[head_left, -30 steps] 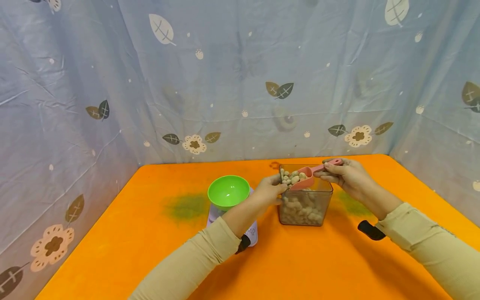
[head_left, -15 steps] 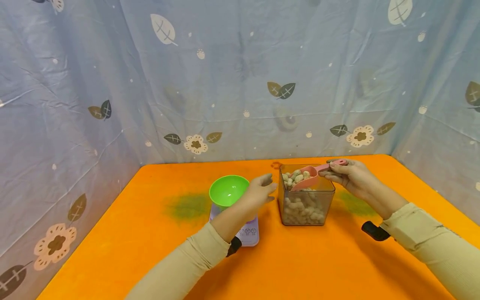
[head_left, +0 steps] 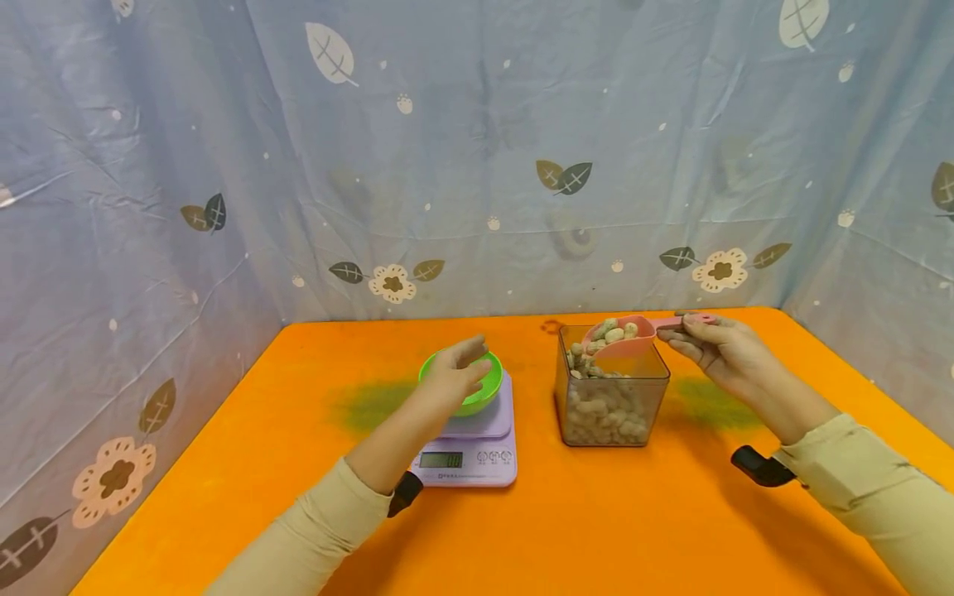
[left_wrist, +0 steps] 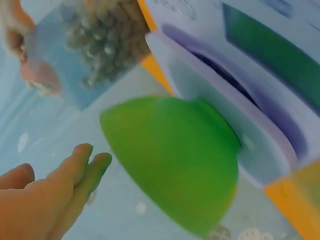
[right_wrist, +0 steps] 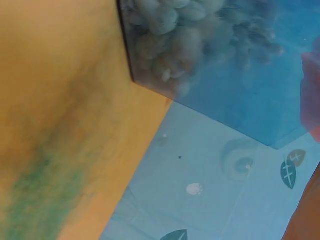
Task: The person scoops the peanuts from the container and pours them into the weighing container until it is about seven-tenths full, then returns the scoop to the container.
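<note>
My right hand [head_left: 726, 348] grips the handle of a pink scoop [head_left: 633, 339] at the top of a clear, dark-tinted square container [head_left: 611, 406]. Peanuts in their shells [head_left: 614, 333] lie in the scoop, and more fill the lower part of the container. Over the near left side of a green bowl [head_left: 488, 389] is my left hand [head_left: 443, 385], fingers extended and holding nothing. The left wrist view shows those fingertips beside the bowl's rim. Under the bowl is a lilac kitchen scale [head_left: 477, 476] with a lit display. The right wrist view catches only an edge of the scoop.
Scale and container stand apart on an orange tabletop [head_left: 596, 530], the container to the right. A patterned blue curtain [head_left: 477, 165] hangs behind the table and along both sides. Dark straps with black camera mounts [head_left: 762, 465] show at the wrists.
My left hand has let go of the container's rim and moved left to the bowl. The right hand has raised the loaded scoop and shifted it slightly right.
</note>
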`<state>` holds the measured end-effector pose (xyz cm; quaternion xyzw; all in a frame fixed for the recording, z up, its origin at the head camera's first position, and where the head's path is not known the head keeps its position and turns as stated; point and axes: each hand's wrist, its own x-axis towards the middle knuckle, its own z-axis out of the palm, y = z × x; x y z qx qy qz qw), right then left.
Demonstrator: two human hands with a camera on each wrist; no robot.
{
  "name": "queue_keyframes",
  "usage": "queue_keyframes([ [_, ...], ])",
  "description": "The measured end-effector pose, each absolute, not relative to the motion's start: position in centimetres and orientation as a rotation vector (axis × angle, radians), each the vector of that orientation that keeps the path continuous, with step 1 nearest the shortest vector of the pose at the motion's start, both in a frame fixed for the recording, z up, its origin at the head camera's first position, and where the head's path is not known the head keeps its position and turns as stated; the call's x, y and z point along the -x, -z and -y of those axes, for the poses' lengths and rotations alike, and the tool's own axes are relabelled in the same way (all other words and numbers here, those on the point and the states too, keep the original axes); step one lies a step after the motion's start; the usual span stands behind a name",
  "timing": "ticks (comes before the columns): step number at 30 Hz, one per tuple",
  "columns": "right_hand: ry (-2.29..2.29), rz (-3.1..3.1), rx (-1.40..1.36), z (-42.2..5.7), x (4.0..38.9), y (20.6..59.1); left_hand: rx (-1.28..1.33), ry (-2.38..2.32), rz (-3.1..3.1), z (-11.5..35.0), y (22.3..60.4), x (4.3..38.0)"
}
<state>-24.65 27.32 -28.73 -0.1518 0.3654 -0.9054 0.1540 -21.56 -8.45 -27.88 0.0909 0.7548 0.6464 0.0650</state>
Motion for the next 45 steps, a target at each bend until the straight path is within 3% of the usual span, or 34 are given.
queue_keyframes([
  [19, 2.578, -0.930, 0.550, -24.0, 25.0, 27.4, -0.177, -1.765, -2.582, 14.3, 29.2, 22.0],
  [34, 2.571, -0.988, 0.484, -19.7, 25.5, 27.2, -0.071, -1.671, -2.604, 15.3, 30.4, 23.2],
  [45, 2.490, -1.365, 0.336, -16.7, 25.7, 26.6, -0.096, -1.897, -2.304, 15.3, 31.0, 23.5],
])
